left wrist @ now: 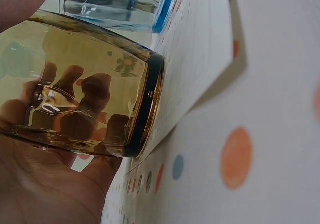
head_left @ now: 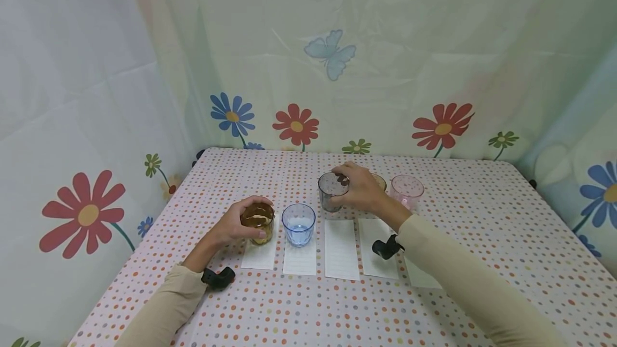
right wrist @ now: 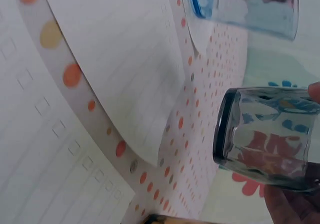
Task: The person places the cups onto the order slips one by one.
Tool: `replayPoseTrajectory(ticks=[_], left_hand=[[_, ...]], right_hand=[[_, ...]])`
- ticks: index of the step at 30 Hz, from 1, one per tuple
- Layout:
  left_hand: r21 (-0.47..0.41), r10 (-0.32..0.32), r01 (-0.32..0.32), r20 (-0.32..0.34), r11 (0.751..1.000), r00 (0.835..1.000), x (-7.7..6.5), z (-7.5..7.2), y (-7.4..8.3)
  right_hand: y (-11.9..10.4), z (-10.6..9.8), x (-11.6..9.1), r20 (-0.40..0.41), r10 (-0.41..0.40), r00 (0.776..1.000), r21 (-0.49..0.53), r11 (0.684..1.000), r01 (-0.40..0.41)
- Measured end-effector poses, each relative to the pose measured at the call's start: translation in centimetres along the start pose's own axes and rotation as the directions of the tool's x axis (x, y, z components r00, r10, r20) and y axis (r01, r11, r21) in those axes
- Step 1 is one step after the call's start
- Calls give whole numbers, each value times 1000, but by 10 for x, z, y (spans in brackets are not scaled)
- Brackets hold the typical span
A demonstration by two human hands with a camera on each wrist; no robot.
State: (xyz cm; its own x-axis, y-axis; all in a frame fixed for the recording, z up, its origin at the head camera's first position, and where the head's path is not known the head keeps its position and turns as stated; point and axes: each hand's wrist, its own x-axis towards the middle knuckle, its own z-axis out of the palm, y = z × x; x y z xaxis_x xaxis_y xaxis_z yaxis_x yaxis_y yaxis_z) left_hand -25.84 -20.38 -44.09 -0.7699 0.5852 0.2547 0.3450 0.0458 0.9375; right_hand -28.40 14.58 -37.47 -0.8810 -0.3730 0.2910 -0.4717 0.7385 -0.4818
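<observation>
My left hand grips an amber glass, thumb on one side and fingers round the other. In the left wrist view the base of this amber glass is at a white lined sheet. My right hand holds a grey glass near its rim. The right wrist view shows the grey glass with its base apart from the sheets. Between the hands, a blue glass stands upright on a sheet. Partly hidden behind my right hand is a yellowish-brown glass.
To the right of my right hand stands a pink glass. Several white paper sheets lie in a row on the dotted tablecloth. A flower-printed curtain hangs behind the table and at both sides.
</observation>
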Motion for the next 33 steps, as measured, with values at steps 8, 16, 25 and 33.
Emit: replayPoseTrajectory(ticks=[8,16,25,33], left_hand=[[-7,9,-9,7,1000,1000,1,1,2],[-19,3,-2,5,1000,1000,-1,0,0],[-11,-1,1,2,1000,1000,0,0,-1],[-5,6,-6,6,1000,1000,-1,-1,-2]], right_hand=[[-11,3,-17,-40,32,999,17,999,-32],[-11,14,-32,-34,31,999,44,999,-30],[-11,23,-47,-16,-14,1000,39,999,15],[-11,21,-56,-5,-22,1000,44,999,22]])
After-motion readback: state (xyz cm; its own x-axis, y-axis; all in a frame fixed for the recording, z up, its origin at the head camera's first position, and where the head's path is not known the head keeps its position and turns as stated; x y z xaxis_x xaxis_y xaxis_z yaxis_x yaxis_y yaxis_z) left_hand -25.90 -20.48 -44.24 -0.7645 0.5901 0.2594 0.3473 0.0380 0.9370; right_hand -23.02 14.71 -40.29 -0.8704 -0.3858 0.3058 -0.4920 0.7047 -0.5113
